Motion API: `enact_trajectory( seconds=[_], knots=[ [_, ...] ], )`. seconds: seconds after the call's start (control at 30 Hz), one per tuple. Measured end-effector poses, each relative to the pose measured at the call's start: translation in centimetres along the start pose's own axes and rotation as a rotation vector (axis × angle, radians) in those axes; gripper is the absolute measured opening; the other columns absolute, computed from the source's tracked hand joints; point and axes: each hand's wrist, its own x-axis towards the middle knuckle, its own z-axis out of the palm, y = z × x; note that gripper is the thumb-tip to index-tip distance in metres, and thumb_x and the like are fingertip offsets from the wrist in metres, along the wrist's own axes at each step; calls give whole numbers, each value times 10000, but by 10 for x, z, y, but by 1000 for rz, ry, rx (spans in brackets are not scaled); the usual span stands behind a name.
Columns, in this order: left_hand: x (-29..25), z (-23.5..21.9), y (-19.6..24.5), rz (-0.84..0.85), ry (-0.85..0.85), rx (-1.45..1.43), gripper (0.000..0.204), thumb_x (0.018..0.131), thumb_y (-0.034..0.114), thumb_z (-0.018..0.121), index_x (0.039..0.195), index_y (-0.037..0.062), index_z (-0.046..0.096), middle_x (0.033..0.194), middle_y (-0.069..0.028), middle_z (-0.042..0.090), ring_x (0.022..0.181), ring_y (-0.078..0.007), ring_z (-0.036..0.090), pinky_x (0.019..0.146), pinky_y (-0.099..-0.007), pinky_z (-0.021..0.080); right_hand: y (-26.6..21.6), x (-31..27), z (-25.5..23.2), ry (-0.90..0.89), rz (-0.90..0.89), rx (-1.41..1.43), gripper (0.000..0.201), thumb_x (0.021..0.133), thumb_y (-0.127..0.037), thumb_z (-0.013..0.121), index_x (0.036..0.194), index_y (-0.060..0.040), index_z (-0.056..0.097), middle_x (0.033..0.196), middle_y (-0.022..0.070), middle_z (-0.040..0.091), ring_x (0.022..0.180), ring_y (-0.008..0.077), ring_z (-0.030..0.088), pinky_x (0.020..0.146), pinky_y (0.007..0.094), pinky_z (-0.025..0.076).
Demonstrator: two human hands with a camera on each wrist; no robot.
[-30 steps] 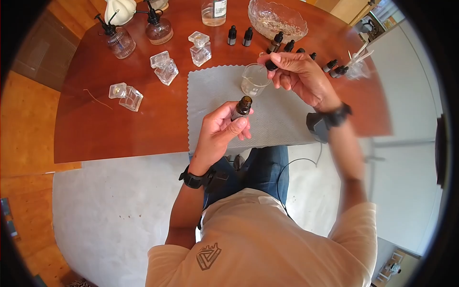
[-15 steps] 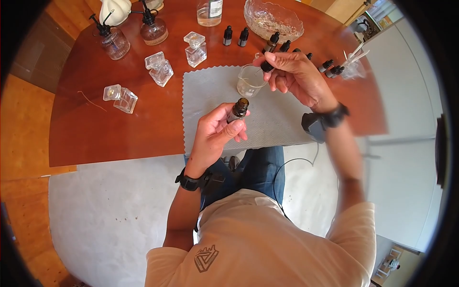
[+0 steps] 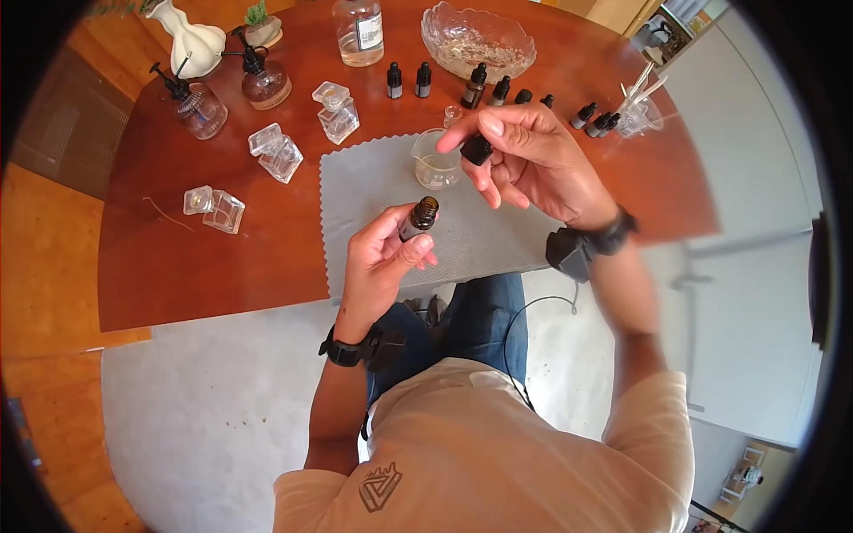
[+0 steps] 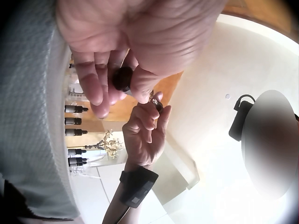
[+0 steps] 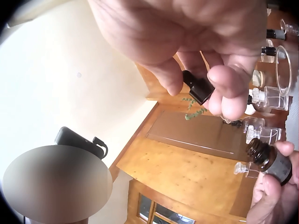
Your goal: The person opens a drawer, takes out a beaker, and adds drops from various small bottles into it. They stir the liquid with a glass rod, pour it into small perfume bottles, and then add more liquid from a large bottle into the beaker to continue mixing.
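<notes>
In the head view my left hand [image 3: 378, 262] grips a small amber glass bottle [image 3: 418, 220] above the mat's near part, its threaded mouth uncapped and leaning up to the right. The right wrist view shows the bottle's grey label [image 5: 281, 169]. My right hand [image 3: 546, 164] holds a black dropper cap [image 3: 476, 150] up and to the right of the bottle, apart from it. In the right wrist view the cap's rubber bulb [image 5: 188, 77] lies by the thumb. Just left of the cap, a clear glass beaker [image 3: 435, 169] stands on the grey mat [image 3: 364, 191].
Several black-capped dropper bottles [image 3: 500, 91] stand across the back and right. Square glass perfume bottles [image 3: 280, 160] are on the left, with spray bottles [image 3: 200, 111] behind. A glass bowl [image 3: 480, 49], large bottle [image 3: 360, 35] and cup of sticks [image 3: 640, 115] are farther back.
The head view has shifted, so the table things sit farther left and lower. Against the beaker, my right hand has drawn the cap slightly nearer my body. The left hand still holds the bottle.
</notes>
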Motion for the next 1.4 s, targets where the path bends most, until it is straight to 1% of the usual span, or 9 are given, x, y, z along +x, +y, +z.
enact_trajectory(
  seconds=[0.1,0.43,0.6,0.7,0.9,1.1,1.2,1.3,1.4],
  knots=[
    [0,-4,-6,-1,-33,-35,420,997,157,716,1334,-64,595,1084,-64,679,825,-129,670,694,-263,536,1,-3,5,4,37,-41,429,1068,-344,605,1120,64,726,698,71,691,531,114,649,401,208,377],
    [-1,-4,-8,22,-47,-21,401,998,153,714,1319,-56,599,1057,-83,688,816,-142,679,700,-272,537,23,0,25,58,68,-252,396,1039,-347,658,987,33,755,653,41,649,511,78,607,395,203,356],
    [-1,-11,-11,44,-92,-81,381,1012,199,699,1280,-56,608,1014,-86,690,804,-154,683,696,-278,537,44,-1,43,76,-188,-451,336,1043,-224,647,829,34,673,643,93,654,541,139,652,548,319,475],
    [-1,-12,-12,71,-91,-82,371,1011,207,700,1264,-52,614,989,-85,687,798,-155,683,694,-276,536,50,0,46,84,-253,-610,306,1052,-271,645,935,3,715,673,8,607,574,77,479,537,289,401],
    [-4,-7,-11,71,-58,-30,367,1004,188,706,1270,-48,614,988,-82,684,802,-155,683,695,-277,538,21,-2,42,-27,-6,-632,253,1016,-220,695,974,30,702,724,66,653,635,99,561,589,282,446],
    [-2,-5,-9,70,-15,-45,439,983,263,727,1289,-33,620,975,-85,680,783,-160,676,692,-281,521,31,-8,41,-3,-354,-751,194,933,-130,752,1032,18,674,842,141,698,689,212,635,627,333,461],
    [-3,-3,-7,63,-5,-21,412,980,240,731,1274,-32,634,984,-86,682,786,-161,677,695,-279,523,27,-6,38,-36,-375,-894,190,903,-116,768,1006,13,674,784,179,659,638,296,608,590,352,446],
    [-4,-2,-5,59,-19,15,382,980,221,731,1252,-34,650,992,-88,683,789,-160,678,700,-279,526,19,-6,42,-22,-298,-1028,170,866,-88,736,924,46,648,672,227,622,655,412,632,584,450,471],
    [-4,-2,-3,66,-24,7,361,984,212,725,1238,-36,659,996,-87,685,792,-158,677,700,-281,527,27,-7,40,18,-343,-1128,190,906,-143,776,948,10,673,662,188,561,540,316,526,522,398,387]
  ],
)
